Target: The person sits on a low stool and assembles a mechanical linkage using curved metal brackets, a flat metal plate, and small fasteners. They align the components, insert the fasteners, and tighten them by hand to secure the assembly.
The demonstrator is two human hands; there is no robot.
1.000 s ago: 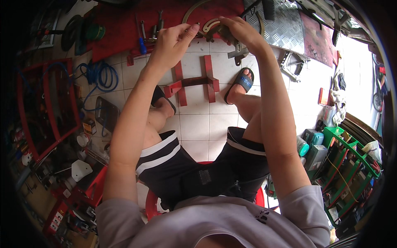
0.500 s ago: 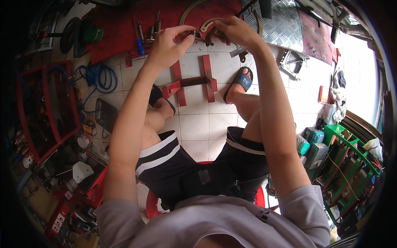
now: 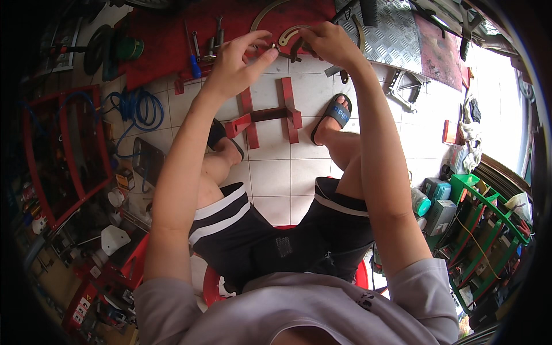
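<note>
My left hand (image 3: 236, 66) is raised over the near edge of the red work surface, its index finger and thumb spread apart. A small metal piece with a pale tip (image 3: 275, 47) shows at the thumb. To the right, my right hand (image 3: 332, 46) has its fingers pinched on a dark metal part (image 3: 295, 53), whose rear is hidden by the fingers. Between the hands, a brass-coloured curved slotted plate (image 3: 287, 35) shows just beyond them. A blue-handled screwdriver (image 3: 196, 66), a wrench (image 3: 196, 41) and other metal parts lie left of my left hand.
A red metal stand (image 3: 267, 114) stands on the tiled floor between my feet. Coiled blue hose (image 3: 138, 109) and a red frame (image 3: 66, 149) are at left. Patterned metal plate (image 3: 385, 40) covers the surface's right part. A green rack (image 3: 489, 213) holds tools at right.
My left index finger has lifted away from the thumb, widening the gap at the small piece. The right hand has shifted slightly, still pinching the dark metal part.
</note>
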